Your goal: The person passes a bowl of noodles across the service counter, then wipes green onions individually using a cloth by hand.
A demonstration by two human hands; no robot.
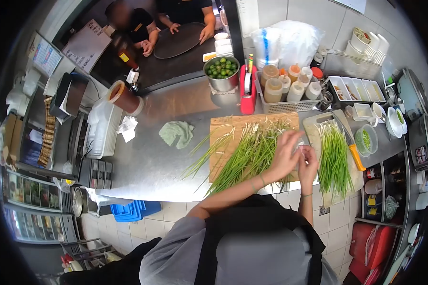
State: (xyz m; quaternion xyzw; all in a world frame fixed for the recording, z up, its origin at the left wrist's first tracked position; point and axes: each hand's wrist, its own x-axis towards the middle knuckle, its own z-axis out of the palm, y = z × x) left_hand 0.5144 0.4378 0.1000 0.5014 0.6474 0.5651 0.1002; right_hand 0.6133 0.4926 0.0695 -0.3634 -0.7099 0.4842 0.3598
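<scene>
My left hand (285, 155) and my right hand (308, 164) are close together over the right edge of a sheet of brown paper (287, 119). Both have curled fingers, around a small whitish thing (300, 144) too small to make out. Under and left of them, a loose heap of green onions (247, 159) spreads over the paper, tips toward me. Right of my hands, a neater bunch of green onions (334, 159) lies on a cutting board (312, 124). A knife with an orange handle (356, 157) rests at the board's right side.
Behind stand a pot of green limes (222, 84), a red tape dispenser (248, 90) and a basket (287, 107) of sauce bottles. A tub of chopped greens (366, 140) is at right. A green cloth (176, 134) lies left. Two people hold a dark oval tray (179, 41) beyond the opening.
</scene>
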